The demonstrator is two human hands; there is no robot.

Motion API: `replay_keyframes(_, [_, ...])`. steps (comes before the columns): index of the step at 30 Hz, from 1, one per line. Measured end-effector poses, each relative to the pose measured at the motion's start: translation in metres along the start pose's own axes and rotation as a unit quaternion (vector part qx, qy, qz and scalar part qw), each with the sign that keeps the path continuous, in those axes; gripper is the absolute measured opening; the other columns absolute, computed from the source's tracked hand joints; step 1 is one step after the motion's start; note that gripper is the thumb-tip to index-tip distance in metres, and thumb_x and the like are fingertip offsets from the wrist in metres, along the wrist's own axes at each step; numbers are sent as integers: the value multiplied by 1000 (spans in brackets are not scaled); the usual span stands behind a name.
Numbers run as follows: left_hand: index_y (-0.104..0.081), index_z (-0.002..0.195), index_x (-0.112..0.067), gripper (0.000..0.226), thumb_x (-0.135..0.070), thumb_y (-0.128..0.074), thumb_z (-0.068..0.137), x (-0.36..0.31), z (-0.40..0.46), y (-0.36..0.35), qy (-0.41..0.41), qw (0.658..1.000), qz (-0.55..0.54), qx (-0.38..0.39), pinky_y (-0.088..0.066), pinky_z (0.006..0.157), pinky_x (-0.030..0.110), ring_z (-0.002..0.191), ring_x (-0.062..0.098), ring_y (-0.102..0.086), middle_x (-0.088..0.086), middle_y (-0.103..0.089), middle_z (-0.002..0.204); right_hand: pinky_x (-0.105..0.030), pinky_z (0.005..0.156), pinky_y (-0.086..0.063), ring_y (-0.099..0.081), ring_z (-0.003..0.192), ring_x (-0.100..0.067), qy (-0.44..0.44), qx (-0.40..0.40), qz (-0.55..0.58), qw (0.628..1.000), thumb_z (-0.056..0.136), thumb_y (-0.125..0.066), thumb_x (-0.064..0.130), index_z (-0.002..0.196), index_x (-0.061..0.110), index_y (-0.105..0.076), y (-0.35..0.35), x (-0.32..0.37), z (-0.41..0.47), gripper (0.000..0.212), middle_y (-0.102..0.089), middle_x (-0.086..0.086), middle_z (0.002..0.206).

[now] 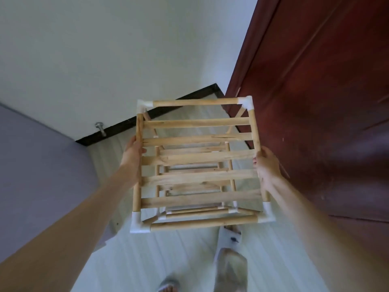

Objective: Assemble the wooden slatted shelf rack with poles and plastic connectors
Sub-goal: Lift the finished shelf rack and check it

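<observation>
We hold the rack (pixel 197 163) above the pale floor (pixel 147 260), left hand (pixel 132 152) and right hand (pixel 267 165) each with a grip clamped on a side pole. Ahead stand a white wall (pixel 105 49), a dark baseboard (pixel 147 119) and a red-brown door (pixel 315 81).

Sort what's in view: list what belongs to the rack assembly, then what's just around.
Job: wooden slatted rack; white plastic corner connectors; left hand and right hand gripping its side poles.
Around: dark red door; metal door stopper; grey slippers; black skirting.
</observation>
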State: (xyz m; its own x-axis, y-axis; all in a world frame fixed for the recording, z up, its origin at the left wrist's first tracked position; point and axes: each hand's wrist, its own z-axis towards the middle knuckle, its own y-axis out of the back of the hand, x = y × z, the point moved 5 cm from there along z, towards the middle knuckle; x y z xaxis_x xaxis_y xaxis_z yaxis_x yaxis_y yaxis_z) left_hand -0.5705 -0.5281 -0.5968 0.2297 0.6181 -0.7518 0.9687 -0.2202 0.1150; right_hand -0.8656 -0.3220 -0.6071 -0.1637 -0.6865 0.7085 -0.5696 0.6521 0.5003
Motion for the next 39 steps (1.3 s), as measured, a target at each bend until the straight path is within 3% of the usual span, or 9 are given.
replay_keyframes(5, [-47,135,-26,36,-27,-33,102,-40,40,-49,-12,998,-33,-42,-36,85,32,81,10,-44,-5,-46,89,-42,87,-45,-51,90,-22,53,43,-24,997,99,-36,16,125,14,-55,-8,69,93,33,-54,-7,97])
replay_keyframes(10, [-45,137,-23,37,-25,-32,102,-80,84,-84,-7,997,-60,-56,-38,95,37,84,11,-44,-4,-47,93,-23,62,-44,-52,74,-16,67,64,-16,996,99,-35,15,125,15,-55,-22,122,163,33,-55,-5,97])
replay_keyframes(16, [-45,135,-24,36,-25,-33,101,-114,122,-95,-1,993,-80,-89,-38,104,45,97,15,-46,-4,-49,101,-25,67,-43,-51,76,-16,80,96,-40,991,100,-35,13,127,12,-54,-51,183,212,32,-56,-4,89])
replay_keyframes(21, [-40,138,-26,37,-30,-31,102,-141,149,-93,16,989,-86,-120,-37,103,46,103,18,-46,0,-49,111,-17,59,-40,-49,67,-9,72,125,-39,989,101,-35,13,126,15,-54,-79,228,233,31,-55,-4,85])
replay_keyframes(28, [-43,134,-26,34,-29,-33,101,-165,176,-91,35,983,-117,-134,-37,104,47,102,20,-46,2,-49,106,-37,85,-48,-52,78,-14,77,150,-57,984,101,-35,12,121,11,-55,-105,272,255,29,-55,-3,86])
replay_keyframes(31, [-45,132,-26,32,-27,-33,101,-168,177,-96,33,981,-131,-141,-40,97,43,96,16,-47,-3,-50,99,-24,66,-42,-49,68,-10,84,157,-70,982,100,-35,11,116,9,-57,-109,281,265,27,-52,-1,78])
replay_keyframes(34, [-44,133,-23,34,-24,-32,101,-173,177,-99,28,981,-128,-146,-40,94,40,94,14,-47,-5,-51,100,-20,60,-40,-48,64,-10,76,175,-74,979,100,-34,9,116,7,-57,-109,287,267,28,-50,-1,74])
replay_keyframes(36, [-43,134,-22,35,-22,-32,101,-177,176,-100,23,983,-109,-144,-38,101,44,102,18,-47,-2,-50,106,-29,67,-50,-54,68,-14,67,203,-80,974,101,-33,10,120,9,-55,-109,291,266,29,-54,-8,79])
replay_keyframes(39, [-37,138,-20,38,-18,-32,101,-183,170,-104,34,991,-61,-116,-30,110,50,123,26,-42,4,-47,127,-45,89,-49,-60,96,-35,53,224,-116,966,101,-30,8,126,12,-52,-107,296,263,34,-59,-24,106])
